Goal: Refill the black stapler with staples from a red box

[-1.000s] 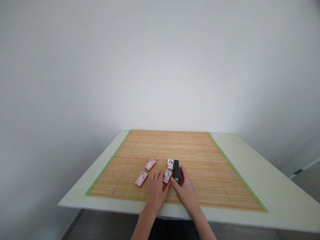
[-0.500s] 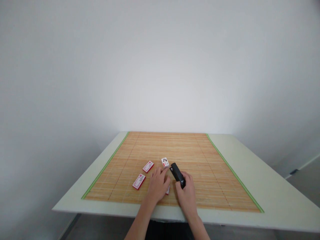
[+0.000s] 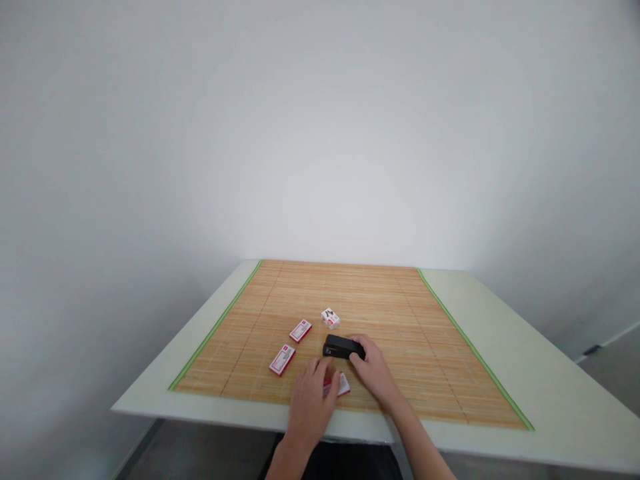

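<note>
My right hand grips the rear end of a black stapler, which lies crosswise on the bamboo mat with its front end pointing left. My left hand is just below the stapler's front end, fingers stretched forward and the thumb apart from them. Under that thumb lies a red and white box, partly covered by the hand. Beyond the stapler sits a small white box with a dark picture on it.
Two flat red and white boxes, a nearer one and a farther one, lie left of the stapler. The bamboo mat with green edges covers the middle of a white table. A plain wall stands behind.
The stapler has turned from pointing away to pointing left, with my right hand still on it. My left hand has shifted slightly nearer to me, uncovering more of the near box.
</note>
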Motion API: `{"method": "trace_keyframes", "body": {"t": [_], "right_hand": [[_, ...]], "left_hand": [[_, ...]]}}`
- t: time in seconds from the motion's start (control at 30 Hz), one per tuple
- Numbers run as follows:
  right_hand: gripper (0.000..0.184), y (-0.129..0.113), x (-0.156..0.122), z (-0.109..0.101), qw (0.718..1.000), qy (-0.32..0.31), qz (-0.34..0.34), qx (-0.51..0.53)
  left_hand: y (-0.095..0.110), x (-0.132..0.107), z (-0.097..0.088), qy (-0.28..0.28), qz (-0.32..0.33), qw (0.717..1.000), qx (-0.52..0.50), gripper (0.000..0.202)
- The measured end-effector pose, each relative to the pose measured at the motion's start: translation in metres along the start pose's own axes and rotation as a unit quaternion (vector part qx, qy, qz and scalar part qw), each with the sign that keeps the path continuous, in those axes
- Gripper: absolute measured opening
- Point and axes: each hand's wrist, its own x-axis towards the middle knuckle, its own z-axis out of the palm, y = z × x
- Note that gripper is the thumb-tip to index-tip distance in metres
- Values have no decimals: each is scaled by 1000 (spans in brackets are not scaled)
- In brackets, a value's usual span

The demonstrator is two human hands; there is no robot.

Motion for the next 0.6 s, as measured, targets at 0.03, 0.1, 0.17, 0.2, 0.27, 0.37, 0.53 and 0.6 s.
{"method": "trace_keyframes", "body": {"t": [0.03,0.1,0.17,0.2,0.27,0.37,0.53,0.6], "right_hand": [[38,-3,5,2,1000,-13,-11,-1],[37,-11,15,7,999,-38,-34,-8],[36,-22,25,11,997,-52,-53,-18],[34,-29,30,13,997,-54,-59,-22],[29,-41,37,10,996,-52,-68,-37],[24,-47,39,-8,995,-5,-69,-68],[41,-5,9,-50,991,107,76,-3],[50,17,-6,-59,982,125,145,12]], "left_hand": [[-1,2,0,11,-2,1000,7,34],[-4,7,0,23,-3,999,32,35],[-5,10,0,24,-9,998,58,35],[-6,10,-1,23,-15,997,68,34],[-5,10,-1,20,-28,996,79,34],[-4,9,-2,18,-32,996,78,36],[-3,9,-3,14,-33,996,78,35],[-3,10,-3,13,-34,996,77,34]]}}
